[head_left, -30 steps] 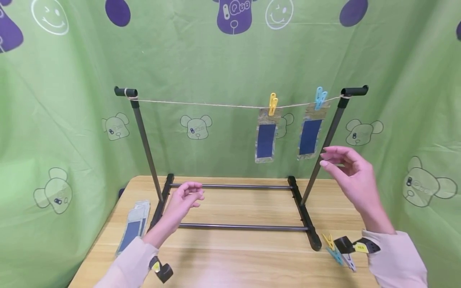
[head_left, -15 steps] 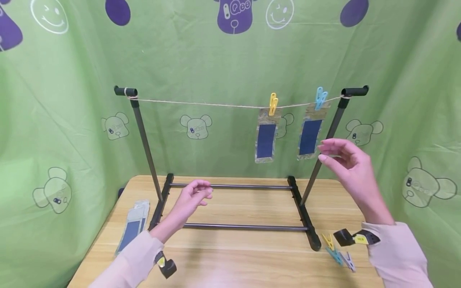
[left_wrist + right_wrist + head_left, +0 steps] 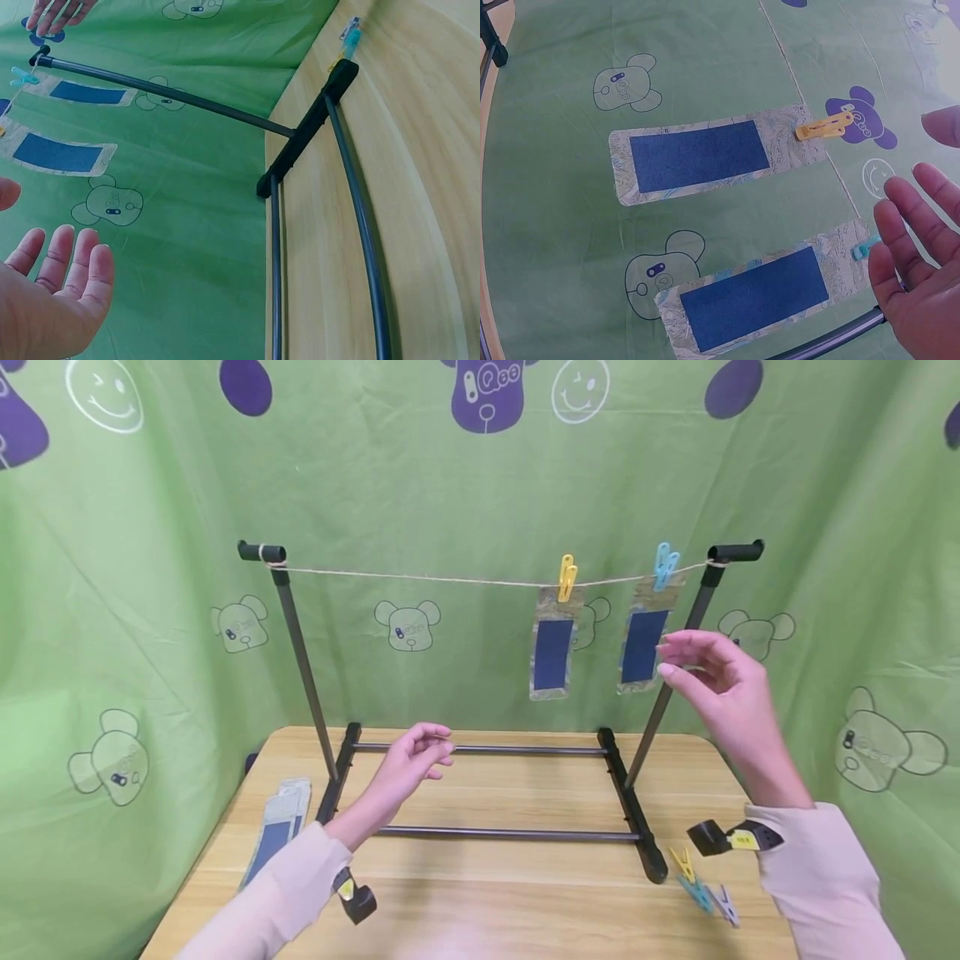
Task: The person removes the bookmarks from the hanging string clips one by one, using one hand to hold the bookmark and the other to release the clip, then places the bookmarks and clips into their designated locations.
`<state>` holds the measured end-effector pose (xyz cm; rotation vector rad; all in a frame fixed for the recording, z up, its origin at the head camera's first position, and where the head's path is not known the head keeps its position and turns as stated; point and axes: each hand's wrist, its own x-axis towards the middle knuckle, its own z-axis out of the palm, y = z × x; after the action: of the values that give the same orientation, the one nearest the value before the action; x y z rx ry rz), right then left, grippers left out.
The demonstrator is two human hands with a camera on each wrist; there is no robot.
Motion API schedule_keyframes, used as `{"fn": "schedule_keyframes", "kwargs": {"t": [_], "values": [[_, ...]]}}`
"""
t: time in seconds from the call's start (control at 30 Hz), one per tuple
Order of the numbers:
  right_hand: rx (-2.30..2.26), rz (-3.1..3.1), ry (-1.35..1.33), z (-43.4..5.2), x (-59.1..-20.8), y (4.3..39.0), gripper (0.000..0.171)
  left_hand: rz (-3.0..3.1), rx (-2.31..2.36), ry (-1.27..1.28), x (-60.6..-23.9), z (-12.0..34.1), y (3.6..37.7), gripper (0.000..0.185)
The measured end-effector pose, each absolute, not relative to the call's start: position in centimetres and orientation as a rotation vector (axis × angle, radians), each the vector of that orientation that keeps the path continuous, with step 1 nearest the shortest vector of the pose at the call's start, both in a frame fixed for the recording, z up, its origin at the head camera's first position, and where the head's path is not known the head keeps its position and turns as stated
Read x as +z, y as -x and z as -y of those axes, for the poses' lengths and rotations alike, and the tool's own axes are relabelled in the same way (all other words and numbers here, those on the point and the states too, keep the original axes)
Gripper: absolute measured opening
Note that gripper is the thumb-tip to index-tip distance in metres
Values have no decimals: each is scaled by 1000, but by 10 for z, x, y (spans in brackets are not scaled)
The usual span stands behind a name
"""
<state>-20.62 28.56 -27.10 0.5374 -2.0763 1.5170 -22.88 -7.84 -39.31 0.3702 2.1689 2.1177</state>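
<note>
Wooden worktop [image 3: 480, 893] carries a black metal drying rack [image 3: 634, 814], the landmark for everything else. Nearest the person, three loose clothespins [image 3: 701, 889], yellow, blue and pale, lie on the wood just outside the rack's right foot. A small stack of blue-centred cards [image 3: 279, 831] lies flat on the wood just outside the rack's left foot.

Above the rack's base, between its two lower rails, the left hand [image 3: 412, 760] hovers with its fingers loosely relaxed and slightly apart, holding nothing and touching nothing; the left wrist view shows its palm open toward the green cloth.

Higher up, the right hand [image 3: 716, 681] is raised in front of the rack's right post, fingers loosely spread and a little bent, holding nothing. Its fingertips are very near the lower edge of the right hanging card [image 3: 643, 643]; contact cannot be told.

A twine line [image 3: 420, 578] runs between the rack's top handles. The right card hangs from it under a blue clothespin [image 3: 663, 565], close to the right post. A second card [image 3: 553, 647] hangs just beside it, toward the rack's middle, under a yellow clothespin [image 3: 567, 577].

Behind the rack hangs a green cloth backdrop [image 3: 150, 610] printed with bears.
</note>
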Motion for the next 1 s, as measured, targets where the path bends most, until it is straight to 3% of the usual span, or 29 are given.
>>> {"fn": "schedule_keyframes", "kwargs": {"t": [1.0], "values": [[1508, 2085, -570, -272, -245, 228, 36, -2135, 2135, -420, -389, 53, 245, 34]]}}
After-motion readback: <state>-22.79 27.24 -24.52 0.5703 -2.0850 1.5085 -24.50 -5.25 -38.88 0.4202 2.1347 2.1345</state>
